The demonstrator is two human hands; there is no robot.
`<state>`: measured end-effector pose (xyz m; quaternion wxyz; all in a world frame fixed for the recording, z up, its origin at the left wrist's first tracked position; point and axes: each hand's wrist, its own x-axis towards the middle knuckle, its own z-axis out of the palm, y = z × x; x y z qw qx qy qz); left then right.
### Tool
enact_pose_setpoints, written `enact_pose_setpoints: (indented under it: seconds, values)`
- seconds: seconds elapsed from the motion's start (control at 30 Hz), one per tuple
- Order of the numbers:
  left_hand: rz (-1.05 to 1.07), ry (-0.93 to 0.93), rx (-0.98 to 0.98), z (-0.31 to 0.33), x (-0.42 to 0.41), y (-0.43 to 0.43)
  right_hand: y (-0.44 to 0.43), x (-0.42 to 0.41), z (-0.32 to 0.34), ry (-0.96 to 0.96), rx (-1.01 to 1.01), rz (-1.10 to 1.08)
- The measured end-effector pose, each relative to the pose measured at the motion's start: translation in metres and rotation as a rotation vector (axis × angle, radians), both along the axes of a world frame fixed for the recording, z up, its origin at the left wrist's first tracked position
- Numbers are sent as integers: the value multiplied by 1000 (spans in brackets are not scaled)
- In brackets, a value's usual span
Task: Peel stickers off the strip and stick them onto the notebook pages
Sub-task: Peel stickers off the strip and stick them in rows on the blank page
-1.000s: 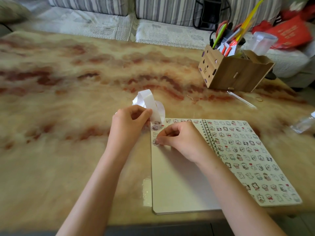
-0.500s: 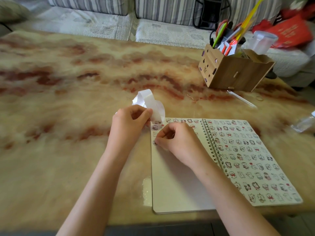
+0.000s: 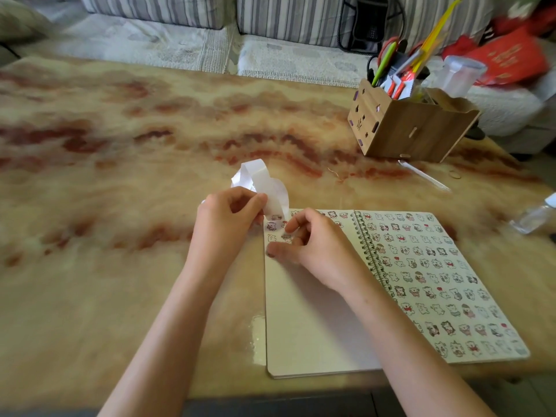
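Notebook (image 3: 316, 326) lies open at the desk's (image 3: 120, 206) near edge: left page mostly blank, right page full of stickers. Right hand (image 3: 319, 248) covers the left page's top corner, fingers curled, thumb on paper; can't tell if it's pinching a sticker. Left hand (image 3: 225, 218) just beside, fingers pinching the curled strip (image 3: 261, 182). Farther: bottle (image 3: 532, 216) right, pen box (image 3: 412, 133), sofa (image 3: 150, 40).

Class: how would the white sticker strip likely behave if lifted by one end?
Probably floppy: the strip curls in loose loops above the left hand. Likely very light, since a fingertip pinch holds it up. Its sharp bends suggest it creases easily.
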<state>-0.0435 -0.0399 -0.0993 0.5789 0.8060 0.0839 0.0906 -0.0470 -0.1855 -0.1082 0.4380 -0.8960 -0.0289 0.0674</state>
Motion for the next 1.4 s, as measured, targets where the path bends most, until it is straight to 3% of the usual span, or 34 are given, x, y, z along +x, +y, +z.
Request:
enact_pose_setpoints:
  seconds: [0.23,0.33,0.47,0.63,0.83,0.93,1.4]
  values:
    - [-12,-23,-28,2,-1,-1,-2,0,0,-93,-22,-27]
    - [-18,-33,-54,1,0,0,-2,1,5,-247,111,-64]
    - [-27,-55,-62,1,1,-2,-2,5,7,-456,90,-53]
    - [-47,-75,-51,4,0,-1,2,7,3,-500,101,-26]
    - [-75,-59,-138,4,2,-1,2,7,10,-438,321,-37]
    - [-119,-46,-89,4,0,-2,1,8,11,-425,368,-44]
    - [-135,-44,-119,7,-2,-4,-2,8,6,-567,212,-16]
